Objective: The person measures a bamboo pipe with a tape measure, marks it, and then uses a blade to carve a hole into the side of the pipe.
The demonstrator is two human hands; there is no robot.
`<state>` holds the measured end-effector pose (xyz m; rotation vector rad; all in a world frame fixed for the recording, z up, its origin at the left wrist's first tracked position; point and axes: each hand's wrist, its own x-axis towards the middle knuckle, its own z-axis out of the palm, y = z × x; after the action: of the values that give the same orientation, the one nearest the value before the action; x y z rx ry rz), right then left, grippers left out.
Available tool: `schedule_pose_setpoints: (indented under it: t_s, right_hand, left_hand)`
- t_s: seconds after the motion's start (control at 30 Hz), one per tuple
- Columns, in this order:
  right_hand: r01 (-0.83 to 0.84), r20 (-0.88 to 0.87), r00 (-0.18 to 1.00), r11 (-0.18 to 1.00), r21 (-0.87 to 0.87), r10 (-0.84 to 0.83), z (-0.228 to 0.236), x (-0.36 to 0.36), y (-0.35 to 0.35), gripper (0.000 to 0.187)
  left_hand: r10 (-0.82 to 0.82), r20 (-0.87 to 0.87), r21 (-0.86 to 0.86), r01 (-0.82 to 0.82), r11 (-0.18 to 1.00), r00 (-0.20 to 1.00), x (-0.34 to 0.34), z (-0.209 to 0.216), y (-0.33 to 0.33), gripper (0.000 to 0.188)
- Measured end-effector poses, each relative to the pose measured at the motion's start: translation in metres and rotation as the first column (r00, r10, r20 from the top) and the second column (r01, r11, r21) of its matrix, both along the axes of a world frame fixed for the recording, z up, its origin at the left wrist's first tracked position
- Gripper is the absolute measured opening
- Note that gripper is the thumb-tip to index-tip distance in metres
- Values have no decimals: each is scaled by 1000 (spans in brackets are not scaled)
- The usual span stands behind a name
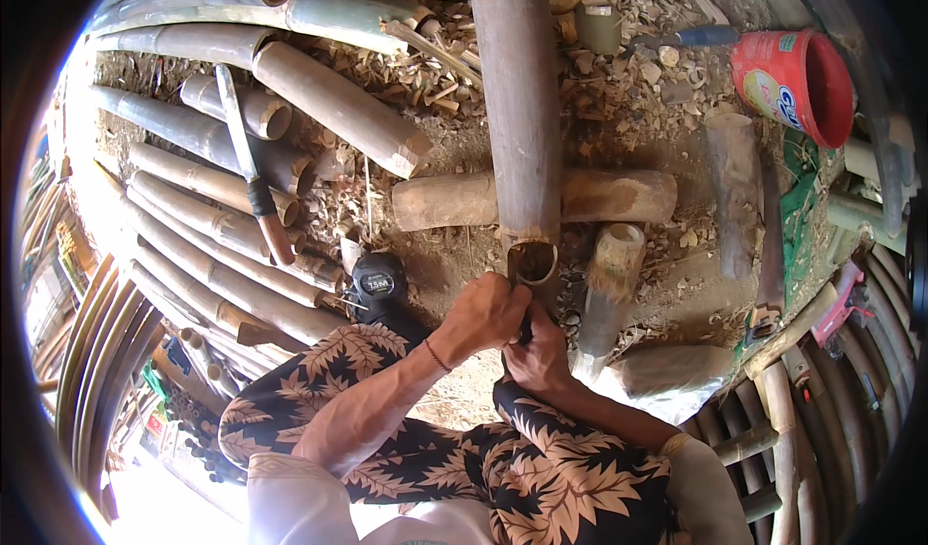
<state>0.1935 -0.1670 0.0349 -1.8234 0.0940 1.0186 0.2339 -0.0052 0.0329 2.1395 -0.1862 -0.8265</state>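
Note:
A thick grey-brown bamboo pole [522, 100] runs straight toward me, its hollow, cut end [535, 263] facing my lap. Both fists are closed at this end around a slim, dark-handled tool [525, 330], whose upper part lies against the left side of the rim. My left hand [490, 310] wraps it just below the opening. Lower and a little to the right, my right hand [539, 353] grips it too. Fingers cover most of the tool, so its exact kind does not show. The pole rests across a short bamboo log [440, 202].
Bamboo poles [208, 211] fill the left side, with a long-bladed machete [242, 148] lying over them. A black tape measure [377, 280] sits by my left knee. Right are a short bamboo piece [611, 284], a red bucket [822, 90] on its side and a blue-handled tool [706, 36] among shavings.

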Motion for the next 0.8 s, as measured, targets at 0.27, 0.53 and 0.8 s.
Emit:
schedule_pose_setpoints:
  t_s: [0.27, 0.53, 0.8]
  right_hand:
    - [-792, 89, 545, 547, -272, 833, 64, 137, -49, 41]
    - [-920, -75, 384, 374, -115, 920, 60, 175, -43, 41]
    - [-772, 125, 602, 614, -162, 789, 78, 124, -39, 51]
  left_hand:
    - [330, -937, -59, -984, 170, 113, 0, 25, -73, 45]
    - [344, -938, 76, -990, 117, -32, -14, 25, -92, 49]
    - [573, -815, 29, -981, 193, 88, 4, 72, -59, 41]
